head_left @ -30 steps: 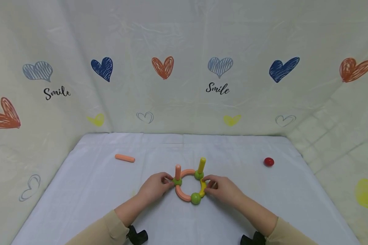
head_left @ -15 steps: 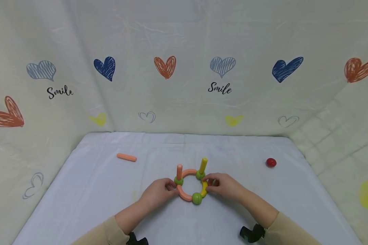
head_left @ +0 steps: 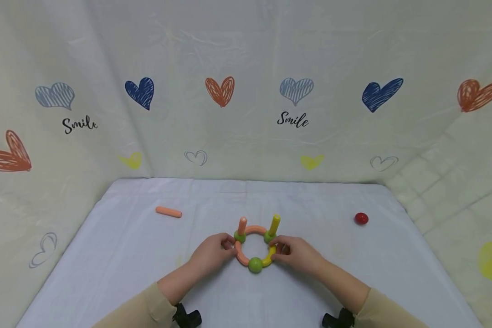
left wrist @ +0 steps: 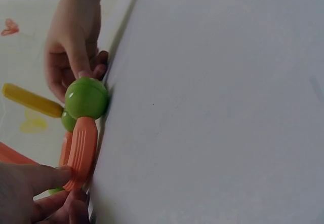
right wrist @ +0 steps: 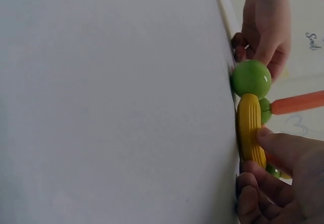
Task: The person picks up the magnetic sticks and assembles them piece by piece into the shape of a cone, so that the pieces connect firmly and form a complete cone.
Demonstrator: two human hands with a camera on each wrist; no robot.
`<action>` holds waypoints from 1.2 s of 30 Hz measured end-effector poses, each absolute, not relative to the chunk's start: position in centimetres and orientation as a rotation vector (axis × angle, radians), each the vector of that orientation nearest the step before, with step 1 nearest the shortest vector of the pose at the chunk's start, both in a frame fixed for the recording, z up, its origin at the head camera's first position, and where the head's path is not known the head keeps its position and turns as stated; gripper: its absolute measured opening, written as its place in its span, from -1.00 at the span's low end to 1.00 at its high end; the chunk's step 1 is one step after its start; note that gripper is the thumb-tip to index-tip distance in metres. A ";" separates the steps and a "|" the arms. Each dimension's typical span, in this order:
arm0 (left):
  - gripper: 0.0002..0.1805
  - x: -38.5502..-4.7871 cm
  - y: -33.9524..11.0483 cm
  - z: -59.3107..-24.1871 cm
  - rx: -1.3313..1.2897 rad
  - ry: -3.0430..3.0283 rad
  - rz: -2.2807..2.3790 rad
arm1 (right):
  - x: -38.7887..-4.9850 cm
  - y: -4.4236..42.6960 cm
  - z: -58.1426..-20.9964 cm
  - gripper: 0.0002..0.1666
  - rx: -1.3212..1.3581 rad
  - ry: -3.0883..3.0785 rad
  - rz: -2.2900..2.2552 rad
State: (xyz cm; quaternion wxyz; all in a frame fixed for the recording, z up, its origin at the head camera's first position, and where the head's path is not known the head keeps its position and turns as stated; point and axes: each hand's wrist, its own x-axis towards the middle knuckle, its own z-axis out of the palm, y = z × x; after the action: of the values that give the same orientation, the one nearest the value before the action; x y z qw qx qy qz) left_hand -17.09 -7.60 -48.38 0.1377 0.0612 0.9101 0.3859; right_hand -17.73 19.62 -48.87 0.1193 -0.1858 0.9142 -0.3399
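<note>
Thumb and fingers of the left hand [head_left: 213, 253] close in a pinch on a salmon-coloured, ridged, curved piece [left wrist: 82, 150], the left side of a small toy ring [head_left: 243, 259]. Opposite it, the right hand [head_left: 297, 253] pinches a yellow, ridged, curved piece [right wrist: 249, 125], its thumb on the outer face and its other fingers curled near the lower end. Neither hand is spread wide.

Between the two hands, the ring lies near the middle of a table covered with white cloth [head_left: 127, 255]. A glossy green ball [head_left: 255, 265] joins the two held pieces on the side nearest the person. Two more green balls, one at the rear left [head_left: 239, 236] and one at the rear right [head_left: 269, 237], sit at the ends of a second salmon curved piece [head_left: 256, 229]. From the rear-left ball rises a straight salmon rod [head_left: 242, 225], from the rear-right one a straight yellow rod [head_left: 274, 225]; both lean slightly rightward in the head view.

Well apart from the ring, a loose salmon rod [head_left: 168, 212] lies toward the far left and a shiny red rounded piece [head_left: 361, 218] toward the far right. Behind the table hangs a pale sheet [head_left: 246, 36] printed with hearts and "Smile".
</note>
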 end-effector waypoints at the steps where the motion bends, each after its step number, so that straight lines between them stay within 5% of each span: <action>1: -0.73 -17.2 -7.6 -48.4 0.184 2.636 1.120 | -17.6 19.6 -48.9 -0.70 -0.552 2.675 -1.000; 36: -0.73 -19.1 -11.9 -48.4 0.001 2.648 1.172 | -17.4 19.4 -49.0 -0.68 -0.471 2.626 -1.109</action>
State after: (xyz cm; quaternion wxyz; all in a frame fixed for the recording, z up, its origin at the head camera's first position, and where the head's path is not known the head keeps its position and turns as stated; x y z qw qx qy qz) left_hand -19.13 -11.92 -48.42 0.1225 0.0005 0.9075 0.4017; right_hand -17.38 19.39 -49.02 0.1258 -0.1616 0.9017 -0.3807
